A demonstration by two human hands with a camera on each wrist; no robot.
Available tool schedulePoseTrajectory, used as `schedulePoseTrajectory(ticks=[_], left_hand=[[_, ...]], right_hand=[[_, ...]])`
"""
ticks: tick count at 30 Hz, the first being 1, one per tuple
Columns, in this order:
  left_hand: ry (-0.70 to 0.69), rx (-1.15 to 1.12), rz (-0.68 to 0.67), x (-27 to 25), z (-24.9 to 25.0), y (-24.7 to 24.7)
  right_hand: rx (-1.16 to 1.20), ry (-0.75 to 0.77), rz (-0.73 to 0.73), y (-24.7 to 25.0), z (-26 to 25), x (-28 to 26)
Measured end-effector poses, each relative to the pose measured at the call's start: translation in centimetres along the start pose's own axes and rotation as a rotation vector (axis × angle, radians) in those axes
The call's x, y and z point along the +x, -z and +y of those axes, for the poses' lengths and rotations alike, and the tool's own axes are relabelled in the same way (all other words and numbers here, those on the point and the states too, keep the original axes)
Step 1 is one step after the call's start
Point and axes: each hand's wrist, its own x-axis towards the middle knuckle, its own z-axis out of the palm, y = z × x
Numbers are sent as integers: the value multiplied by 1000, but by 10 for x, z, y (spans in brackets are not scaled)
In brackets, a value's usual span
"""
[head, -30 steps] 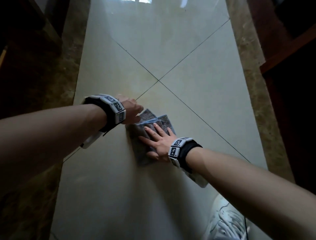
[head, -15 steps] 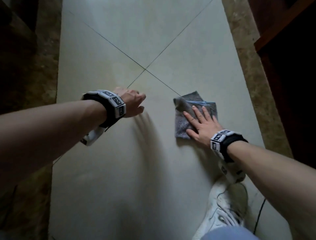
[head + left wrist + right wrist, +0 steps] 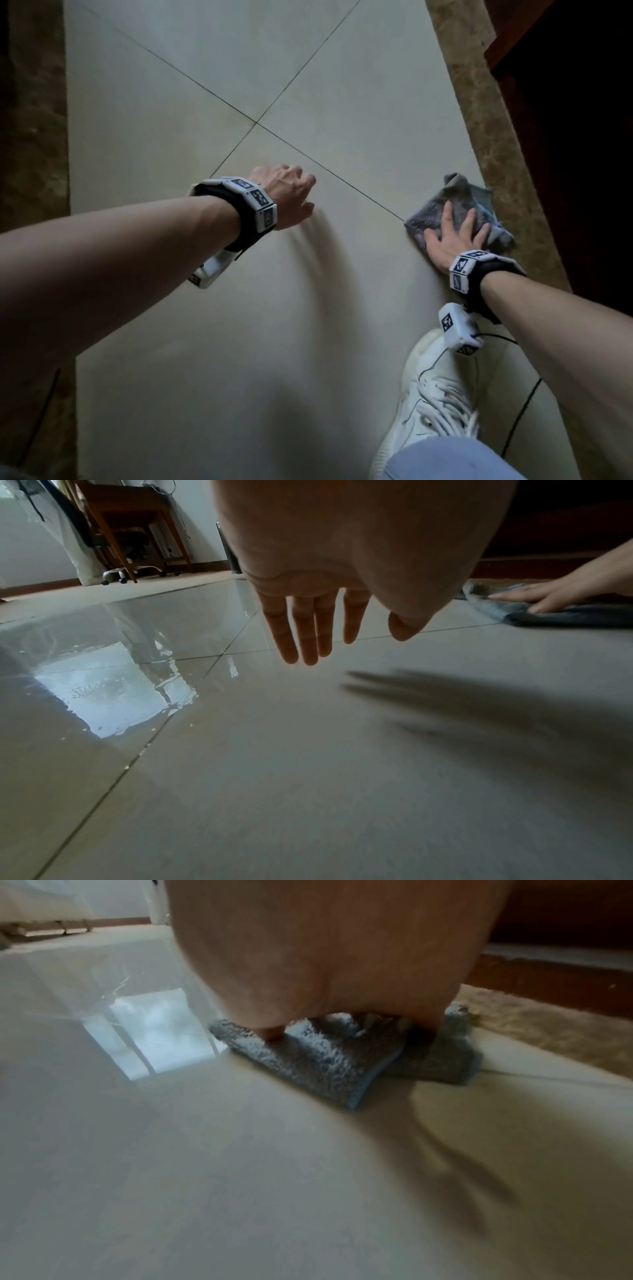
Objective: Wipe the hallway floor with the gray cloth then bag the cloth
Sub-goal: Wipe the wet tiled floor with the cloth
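Observation:
The gray cloth (image 3: pixel 432 209) lies folded on the pale tiled floor (image 3: pixel 239 308), at the right beside the brown stone border. My right hand (image 3: pixel 452 233) presses flat on it with straight, spread fingers. In the right wrist view the cloth (image 3: pixel 325 1058) shows a fluffy gray pile with a blue edge under my palm. My left hand (image 3: pixel 291 195) hovers over the floor near the tile joint, well left of the cloth, holding nothing. In the left wrist view its fingers (image 3: pixel 304 631) hang straight above the tile, and the cloth (image 3: pixel 548 612) lies far right.
A brown stone border (image 3: pixel 496 137) and dark wooden furniture (image 3: pixel 565 137) run along the right. Another brown strip (image 3: pixel 34 171) edges the left. My white shoe (image 3: pixel 431 394) and a black cable (image 3: pixel 520 414) are at the lower right. A wooden chair (image 3: pixel 130 528) stands far off.
My right hand slid the cloth from the middle, beside my left hand, rightward to the stone border. The left hand stayed near the tile joint, empty.

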Motion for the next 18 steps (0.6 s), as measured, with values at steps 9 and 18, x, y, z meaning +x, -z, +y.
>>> schedulePoseTrajectory(ticks=[9,18], left_hand=[[102,-13,-35,-21,-34,-7],[124,23,-53,-11,-43,-1]], right_hand=[[-135,452,-19,-32,-113,-42],[-369,724,-39,-41,-132,-55]])
